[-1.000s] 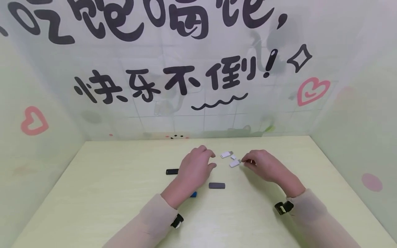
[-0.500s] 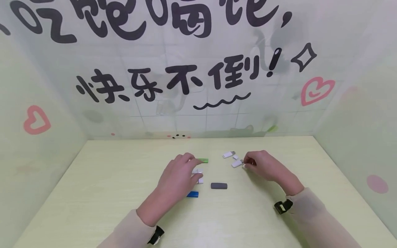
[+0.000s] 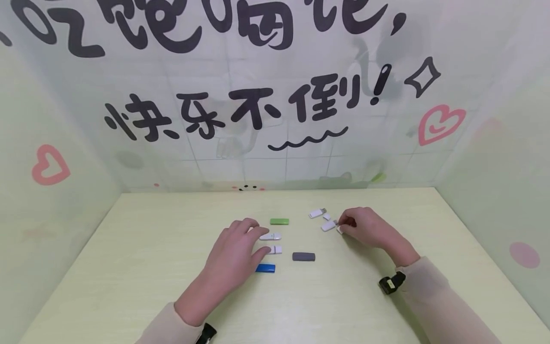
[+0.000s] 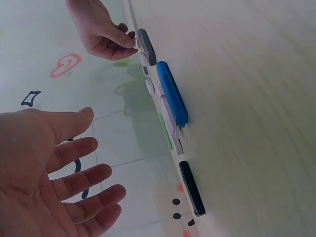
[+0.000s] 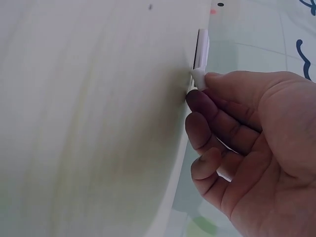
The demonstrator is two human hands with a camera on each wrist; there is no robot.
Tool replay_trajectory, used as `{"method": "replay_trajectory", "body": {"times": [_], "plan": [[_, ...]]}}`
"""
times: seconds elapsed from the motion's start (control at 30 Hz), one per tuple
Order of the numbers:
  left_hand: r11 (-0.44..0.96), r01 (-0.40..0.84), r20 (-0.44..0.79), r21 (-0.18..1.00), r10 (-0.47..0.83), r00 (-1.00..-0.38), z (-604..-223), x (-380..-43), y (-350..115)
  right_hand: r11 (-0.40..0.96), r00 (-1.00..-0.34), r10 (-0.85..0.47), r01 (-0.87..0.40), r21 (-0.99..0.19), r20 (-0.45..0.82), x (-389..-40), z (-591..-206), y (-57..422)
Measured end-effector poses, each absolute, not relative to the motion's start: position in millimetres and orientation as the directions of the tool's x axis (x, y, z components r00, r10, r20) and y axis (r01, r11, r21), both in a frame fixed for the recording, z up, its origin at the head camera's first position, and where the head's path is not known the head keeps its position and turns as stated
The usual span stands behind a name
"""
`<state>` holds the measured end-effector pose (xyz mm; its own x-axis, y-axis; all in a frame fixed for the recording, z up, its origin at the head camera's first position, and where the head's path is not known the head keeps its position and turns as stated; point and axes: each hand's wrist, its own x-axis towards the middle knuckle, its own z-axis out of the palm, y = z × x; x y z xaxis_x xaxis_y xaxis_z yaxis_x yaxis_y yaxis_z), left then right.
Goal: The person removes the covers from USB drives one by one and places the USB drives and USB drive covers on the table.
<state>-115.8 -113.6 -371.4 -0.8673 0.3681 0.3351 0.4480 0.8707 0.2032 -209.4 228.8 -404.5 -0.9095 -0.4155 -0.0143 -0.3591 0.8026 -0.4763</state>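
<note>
My right hand (image 3: 365,228) pinches a small white cap (image 5: 198,77) between thumb and index finger, low over the table. Just left of it lies a white USB stick (image 3: 328,226) with its metal plug bare. Another uncapped white USB stick (image 3: 317,213) lies behind, with a loose white cap (image 3: 326,217) between the two. My left hand (image 3: 232,253), fingers spread and relaxed, hovers over the left group of sticks and holds nothing. Two capped white sticks (image 3: 271,236) show past its fingertips, between a green stick (image 3: 279,221) and a blue stick (image 3: 265,268).
A dark grey stick (image 3: 303,257) lies near the middle of the pale table (image 3: 343,306). In the left wrist view a black stick (image 4: 191,188) lies beyond the blue one; the left hand hides it from the head view. Printed walls enclose the back and sides.
My left hand has drawn back to the left and toward me, uncovering the green, white and blue sticks and covering the black one. The right hand stays nearly in place.
</note>
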Motion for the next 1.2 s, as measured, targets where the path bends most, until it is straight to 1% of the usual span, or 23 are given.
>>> {"method": "replay_trajectory", "body": {"times": [0.63, 0.97, 1.2], "plan": [[0.868, 0.453, 0.351, 0.204, 0.367, -0.861, -369, -112, -119, 0.813, -0.918, -0.396, -0.331, -0.478, -0.038, -211, -405, 228], [0.862, 0.458, 0.343, 0.217, 0.372, -0.862, -364, -114, -113, 0.817, -0.923, -0.383, -0.320, -0.481, -0.037, -204, -396, 228], [0.853, 0.475, 0.332, 0.216, 0.394, -0.857, -362, -119, -102, 0.806, -0.914, -0.406, -0.368, -0.463, 0.018, -192, -388, 222]]}}
